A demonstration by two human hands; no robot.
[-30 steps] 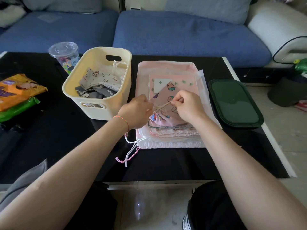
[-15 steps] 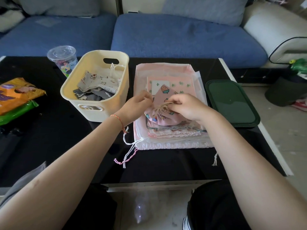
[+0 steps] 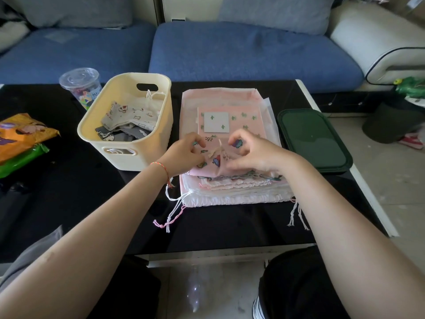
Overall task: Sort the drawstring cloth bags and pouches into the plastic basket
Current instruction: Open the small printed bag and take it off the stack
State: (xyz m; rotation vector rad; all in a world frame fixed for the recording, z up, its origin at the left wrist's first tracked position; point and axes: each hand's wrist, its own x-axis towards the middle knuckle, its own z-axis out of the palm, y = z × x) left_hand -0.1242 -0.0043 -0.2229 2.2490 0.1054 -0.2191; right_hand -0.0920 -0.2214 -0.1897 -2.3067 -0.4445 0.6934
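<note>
A small pink printed pouch (image 3: pixel 215 161) lies on top of a stack of pink and white drawstring bags (image 3: pixel 230 104) in the middle of the black table. My left hand (image 3: pixel 184 155) grips the pouch's left side with curled fingers. My right hand (image 3: pixel 249 153) pinches its right side, and the tan drawstring (image 3: pixel 217 149) stands up between the two hands. The cream plastic basket (image 3: pixel 125 157) sits just left of the stack and holds several beige and grey printed pouches (image 3: pixel 128 117).
A lidded plastic cup (image 3: pixel 80 87) stands behind the basket's left corner. Orange and green snack packs (image 3: pixel 19 139) lie at the table's left edge. A dark green lid (image 3: pixel 314 140) rests right of the stack. A blue sofa (image 3: pixel 230 49) runs behind the table.
Both hands have let the tan drawstring go slack and moved down onto the pink pouch, spreading it flatter on the stack. The camera has dipped slightly.
</note>
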